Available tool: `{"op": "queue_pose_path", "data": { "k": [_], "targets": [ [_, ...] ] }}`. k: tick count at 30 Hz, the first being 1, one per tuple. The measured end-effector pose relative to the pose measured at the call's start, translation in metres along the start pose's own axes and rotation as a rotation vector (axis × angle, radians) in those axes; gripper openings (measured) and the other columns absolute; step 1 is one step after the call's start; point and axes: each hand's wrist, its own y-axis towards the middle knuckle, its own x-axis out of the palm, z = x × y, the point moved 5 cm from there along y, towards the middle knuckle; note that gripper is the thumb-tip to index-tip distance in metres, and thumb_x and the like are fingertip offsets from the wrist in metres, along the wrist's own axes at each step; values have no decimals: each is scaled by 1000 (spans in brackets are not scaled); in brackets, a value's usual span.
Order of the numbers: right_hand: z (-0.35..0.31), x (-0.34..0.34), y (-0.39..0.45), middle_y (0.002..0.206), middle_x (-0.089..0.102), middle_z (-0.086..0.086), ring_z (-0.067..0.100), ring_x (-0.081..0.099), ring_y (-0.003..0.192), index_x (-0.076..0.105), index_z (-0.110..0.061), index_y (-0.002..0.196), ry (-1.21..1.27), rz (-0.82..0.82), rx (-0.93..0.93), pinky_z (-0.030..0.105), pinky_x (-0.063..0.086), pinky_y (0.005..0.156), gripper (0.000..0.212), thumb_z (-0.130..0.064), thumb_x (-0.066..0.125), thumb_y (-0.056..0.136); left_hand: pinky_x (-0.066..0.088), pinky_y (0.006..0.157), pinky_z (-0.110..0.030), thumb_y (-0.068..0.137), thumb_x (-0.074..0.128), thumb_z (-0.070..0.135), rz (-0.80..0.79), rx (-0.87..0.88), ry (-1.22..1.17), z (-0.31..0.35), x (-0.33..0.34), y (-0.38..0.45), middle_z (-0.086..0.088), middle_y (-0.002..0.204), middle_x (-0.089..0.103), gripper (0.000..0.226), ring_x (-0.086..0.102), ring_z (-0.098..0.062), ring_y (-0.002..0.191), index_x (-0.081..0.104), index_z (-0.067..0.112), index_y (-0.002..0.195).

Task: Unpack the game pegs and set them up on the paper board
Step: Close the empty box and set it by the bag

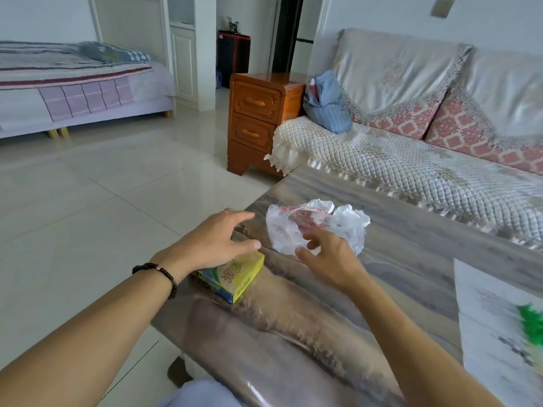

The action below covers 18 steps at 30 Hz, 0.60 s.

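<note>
A crumpled clear plastic bag point(317, 224) with red print lies on the table near its far left corner. My right hand point(329, 259) hovers at the bag's near edge, fingers spread, touching or almost touching the plastic. A small yellow game box point(238, 277) sits at the table's left edge. My left hand point(217, 239) floats just above the box, fingers apart and holding nothing. The paper board point(499, 333), white with a green patch, lies at the right edge of view. No pegs show.
The glossy marbled table point(308, 318) fills the lower right; its left edge drops to tiled floor. A sofa with a quilted cover point(411, 165) runs behind the table. A wooden nightstand point(258, 118) stands beyond the far corner, and a bed point(73, 83) is at far left.
</note>
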Motion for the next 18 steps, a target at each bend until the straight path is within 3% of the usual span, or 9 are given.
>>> {"op": "queue_pose_path", "data": {
  "k": [3,8,11,14,16,18],
  "targets": [
    [35,-29,9,108,65,-2,17,60,96,59,-15,123,-8,98,66,26,42,80,35,-30,55,92,35,98,-24,85,68,47,9,84,25,40,20,30,4,147,40,73,41,-14,132,36,28,147],
    [100,-62,50,119,61,8,26,59,104,57,-14,124,-27,274,180,34,45,89,33,-24,51,93,40,105,-45,70,68,71,-128,-15,119,71,73,89,2,149,36,98,31,-23,138,24,31,148],
    [129,-68,91,129,54,16,32,51,118,53,-14,131,-68,250,223,37,40,97,40,-32,50,95,29,111,-55,62,69,77,-227,-115,184,68,106,121,0,159,21,118,17,-29,146,11,28,152],
    [137,-58,136,137,52,14,31,44,128,48,-17,136,-82,112,200,42,38,105,53,-48,49,92,17,110,-69,58,66,82,-294,-172,273,56,127,146,-4,163,8,128,0,-37,148,0,29,154],
    [130,-44,163,141,49,11,31,40,132,48,-19,137,-83,6,182,47,36,107,68,-63,47,85,21,109,-69,58,67,80,-305,-157,285,50,133,155,-4,160,18,122,6,-38,148,9,31,152],
    [121,-28,183,137,54,10,32,43,130,54,-17,131,-96,-75,175,48,38,106,72,-69,44,81,35,103,-58,61,70,73,-278,-107,304,47,133,158,2,142,43,93,32,-31,138,37,30,136]
  ]
}}
